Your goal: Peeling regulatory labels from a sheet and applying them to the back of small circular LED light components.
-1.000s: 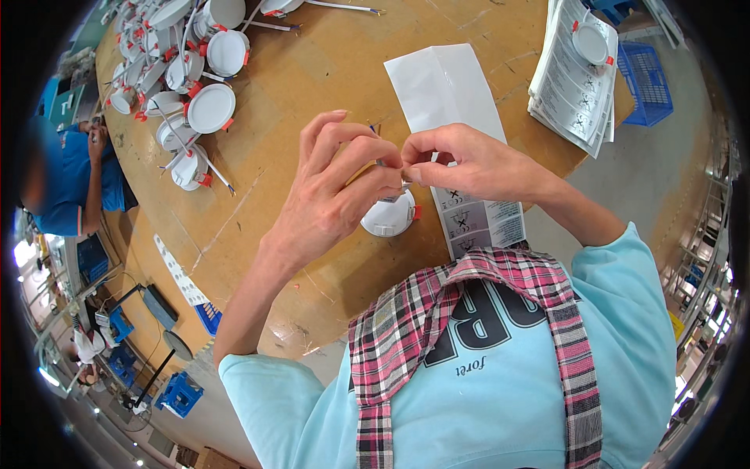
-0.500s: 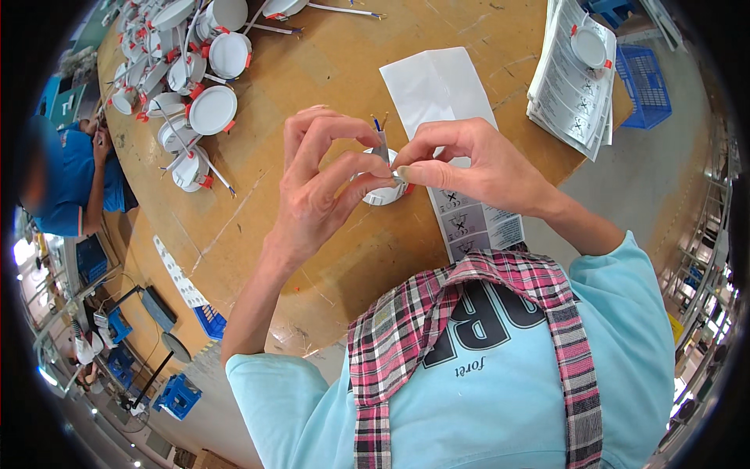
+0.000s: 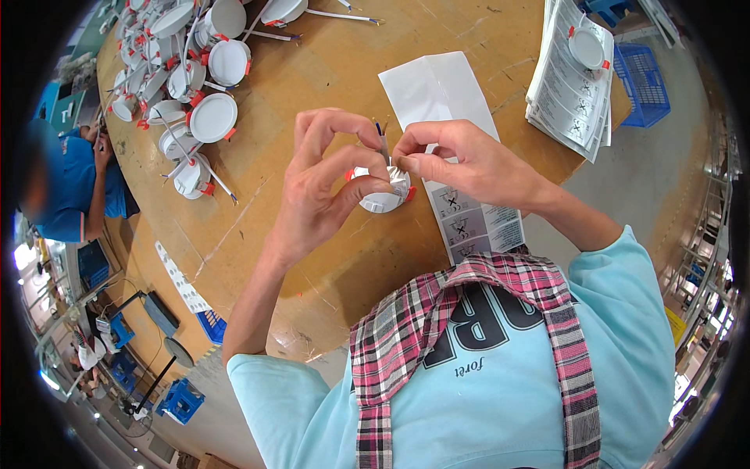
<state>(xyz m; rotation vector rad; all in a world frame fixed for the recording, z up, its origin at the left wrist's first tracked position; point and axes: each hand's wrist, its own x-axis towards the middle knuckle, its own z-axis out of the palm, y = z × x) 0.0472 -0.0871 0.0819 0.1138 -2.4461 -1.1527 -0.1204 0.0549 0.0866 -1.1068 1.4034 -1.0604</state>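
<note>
A round white downlight (image 3: 380, 202) with red spring clips lies on the wooden table in front of me. Its grey cable (image 3: 383, 146) points away from me and ends in bare-tipped coloured wires. My left hand (image 3: 326, 176) curves over the lamp's left side, thumb and forefinger closed near the cable's base. From the right, my right hand (image 3: 467, 160) pinches with thumb and forefinger just beside the cable. A small shiny whitish piece shows between the two sets of fingertips; what exactly each hand grips is hidden.
Many similar downlights (image 3: 213, 117) are heaped at the far left. A printed white sheet (image 3: 445, 94) lies beside the lamp. At the right, a stack of printed sheets (image 3: 558, 102) bears one downlight (image 3: 586, 48), near a blue basket (image 3: 644, 86). A person in blue (image 3: 70, 184) sits left.
My right fingertips have shifted slightly up, away from the left ones. More of the downlight, its left red clip and the whitish piece now show between my hands.
</note>
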